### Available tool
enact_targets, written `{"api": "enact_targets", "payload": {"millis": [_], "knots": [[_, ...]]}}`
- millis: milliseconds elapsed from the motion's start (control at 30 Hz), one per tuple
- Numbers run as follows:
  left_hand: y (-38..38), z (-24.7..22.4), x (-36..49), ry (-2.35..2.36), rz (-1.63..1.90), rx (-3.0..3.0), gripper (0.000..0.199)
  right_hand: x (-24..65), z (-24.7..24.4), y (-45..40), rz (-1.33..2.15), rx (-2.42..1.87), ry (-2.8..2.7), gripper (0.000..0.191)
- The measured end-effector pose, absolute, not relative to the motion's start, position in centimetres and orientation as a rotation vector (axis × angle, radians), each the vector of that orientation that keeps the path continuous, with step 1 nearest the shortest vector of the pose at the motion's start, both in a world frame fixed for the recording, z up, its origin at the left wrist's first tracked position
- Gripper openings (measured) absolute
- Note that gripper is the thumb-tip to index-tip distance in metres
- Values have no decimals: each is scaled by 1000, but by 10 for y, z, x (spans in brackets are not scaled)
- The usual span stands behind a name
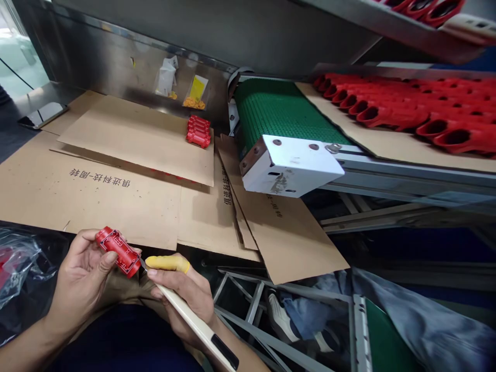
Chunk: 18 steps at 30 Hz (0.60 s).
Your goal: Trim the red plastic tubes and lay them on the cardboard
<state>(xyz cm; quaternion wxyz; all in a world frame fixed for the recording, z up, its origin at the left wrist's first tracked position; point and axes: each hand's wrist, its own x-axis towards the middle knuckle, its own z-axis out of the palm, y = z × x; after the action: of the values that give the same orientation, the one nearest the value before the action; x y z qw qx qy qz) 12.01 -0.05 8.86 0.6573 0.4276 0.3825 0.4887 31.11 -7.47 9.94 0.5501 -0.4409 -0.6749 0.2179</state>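
Clearly the left hand (pixel 83 276) grips a red plastic part (pixel 118 251) while the right hand (pixel 182 294) holds a trimming knife (pixel 197 325) against its near edge. If the blade slips off the edge, it could nick the left thumb just beside it or gouge the part.

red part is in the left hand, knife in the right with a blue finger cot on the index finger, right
Not quite: in the head view the finger cot is yellow, not blue. The rest holds: the left hand holds the red part, and the right hand holds the knife.

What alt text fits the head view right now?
Left hand holds a red plastic part while the right hand puts a cream-handled knife to its end. Cardboard sheets and a green conveyor belt lie beyond.
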Motion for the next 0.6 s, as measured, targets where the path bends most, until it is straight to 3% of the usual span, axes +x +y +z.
{"api": "enact_targets", "payload": {"millis": [333, 600], "knots": [[0, 83, 116, 821, 1054, 927, 26, 312, 103, -70, 447, -1085, -1545, 24], [-4, 79, 118, 851, 1090, 1122, 23, 295, 96, -60, 296, -1009, -1607, 34]]}}
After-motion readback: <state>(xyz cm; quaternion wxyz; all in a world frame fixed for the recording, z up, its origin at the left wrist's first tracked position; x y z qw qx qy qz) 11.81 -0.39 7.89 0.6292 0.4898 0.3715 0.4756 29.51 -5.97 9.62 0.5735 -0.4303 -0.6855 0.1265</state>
